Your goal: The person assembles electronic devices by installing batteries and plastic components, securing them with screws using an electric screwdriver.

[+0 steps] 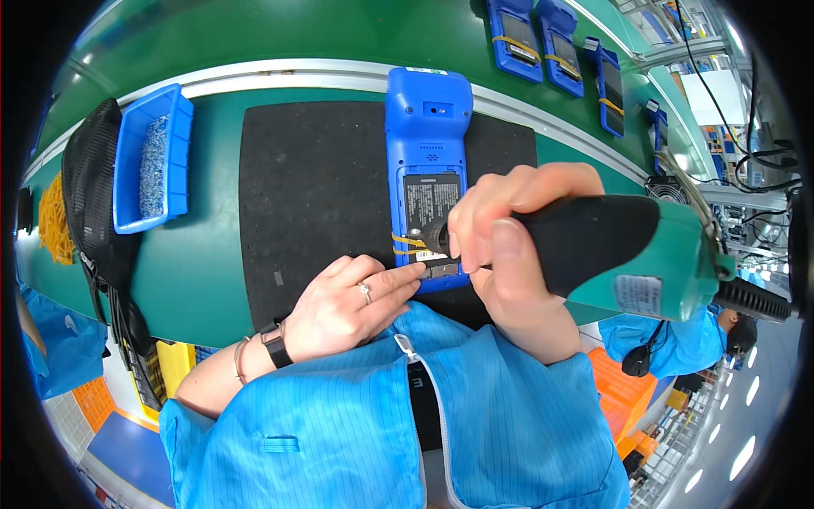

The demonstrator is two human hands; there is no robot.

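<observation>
A blue handheld terminal (428, 140) lies back side up on a black mat (314, 187), a dark labelled battery (428, 201) in its open bay. A yellow rubber band (409, 244) crosses its lower part. My right hand (517, 246) is wrapped round a black and green electric screwdriver (632, 254), its front end over the terminal's lower part; the tip is hidden by my fingers. At the terminal's lower left edge, my left hand (352, 301) rests with fingers stretched out, the index fingertip touching the casing near the band.
To the left stand a blue bin (182, 161) of small screws, a black mesh bag (91, 187) and a heap of yellow rubber bands (55, 220). More blue terminals (515, 42) with bands lie beyond the metal rail (280, 78) at far right. A person in blue (670, 343) is at right.
</observation>
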